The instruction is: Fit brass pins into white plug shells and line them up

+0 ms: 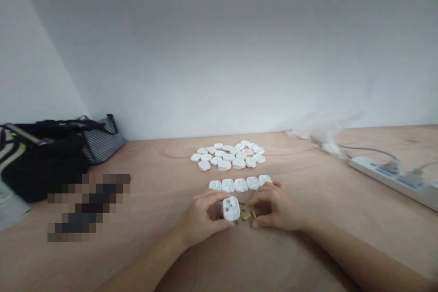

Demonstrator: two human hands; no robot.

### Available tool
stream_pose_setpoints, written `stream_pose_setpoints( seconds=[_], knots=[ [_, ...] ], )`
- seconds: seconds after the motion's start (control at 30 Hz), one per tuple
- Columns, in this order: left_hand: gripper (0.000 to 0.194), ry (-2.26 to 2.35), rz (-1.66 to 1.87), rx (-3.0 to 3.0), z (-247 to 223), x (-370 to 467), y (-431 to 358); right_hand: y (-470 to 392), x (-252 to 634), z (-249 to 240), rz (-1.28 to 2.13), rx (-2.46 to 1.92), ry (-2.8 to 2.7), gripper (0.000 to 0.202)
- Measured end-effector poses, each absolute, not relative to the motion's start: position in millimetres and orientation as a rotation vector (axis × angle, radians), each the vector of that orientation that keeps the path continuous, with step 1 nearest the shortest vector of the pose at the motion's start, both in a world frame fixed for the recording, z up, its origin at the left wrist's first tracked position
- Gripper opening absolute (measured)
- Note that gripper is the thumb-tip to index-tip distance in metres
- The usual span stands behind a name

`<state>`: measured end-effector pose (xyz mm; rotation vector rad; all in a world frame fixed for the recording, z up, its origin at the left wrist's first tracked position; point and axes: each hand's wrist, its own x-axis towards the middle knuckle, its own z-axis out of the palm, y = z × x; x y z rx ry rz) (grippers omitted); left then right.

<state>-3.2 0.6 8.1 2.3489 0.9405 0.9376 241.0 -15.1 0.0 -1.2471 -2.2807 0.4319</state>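
A white plug housing with brass-coloured parts on its upturned face is gripped between the thumb and fingers of my left hand. Just to its right, my right hand curves over the table, thumb and fingertips apart. Near that thumb lies a small brass pin, and a larger brass piece is beside it. Other small metal bits lie between my hands, partly hidden. Behind my hands runs a row of several white plug housings, the rightmost partly covered by my right fingers.
Farther back lies a loose cluster of white plug parts. On the right are a white power strip with plugged-in cords and a crumpled clear plastic bag. A black bag and a pixelated patch are at left.
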Motion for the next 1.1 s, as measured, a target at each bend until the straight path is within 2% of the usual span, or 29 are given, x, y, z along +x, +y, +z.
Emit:
stream_pose_setpoints(
  seconds=[0.17,0.4,0.8,1.1],
  knots=[
    [0.044,0.925,0.899,2.36,7,-3,0,-14,241,-3,0.529,-1.195,-2.288,0.017],
    [0.043,0.893,0.924,2.375,6,-2,-1,-16,234,-6,0.574,-1.226,-2.124,0.007],
    [0.041,0.925,0.997,2.377,5,6,-4,-24,209,2,0.824,-0.988,-1.753,0.017],
    [0.04,0.917,1.054,2.429,5,7,-4,-21,209,-4,0.379,-1.103,-1.991,0.012]
  ],
)
